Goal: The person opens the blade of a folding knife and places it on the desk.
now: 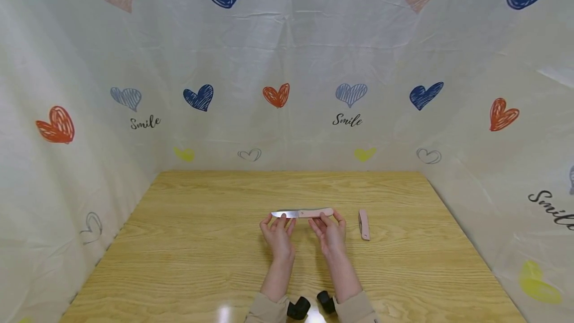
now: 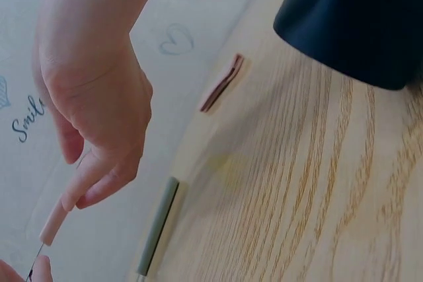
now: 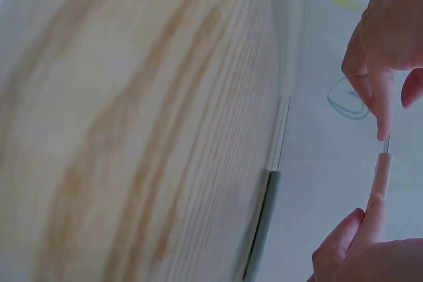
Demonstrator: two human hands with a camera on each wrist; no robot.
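Observation:
A pink-handled folding knife (image 1: 316, 213) is held level above the table, its blade pointing left and swung out. My left hand (image 1: 279, 241) pinches the blade, thumb on its near side and fingers behind. At the other end, the handle is gripped by my right hand (image 1: 332, 237), with the thumb near the butt. Just beyond it lies a green-handled knife (image 3: 264, 222), its thin blade out along the table; in the head view the held knife covers most of it. To the right of my right hand rests a second pink knife (image 1: 364, 225), folded.
The wooden table (image 1: 202, 243) is enclosed by white curtains (image 1: 309, 64) printed with hearts. Black wrist cameras (image 1: 299, 308) sit at both cuffs, close together near the front.

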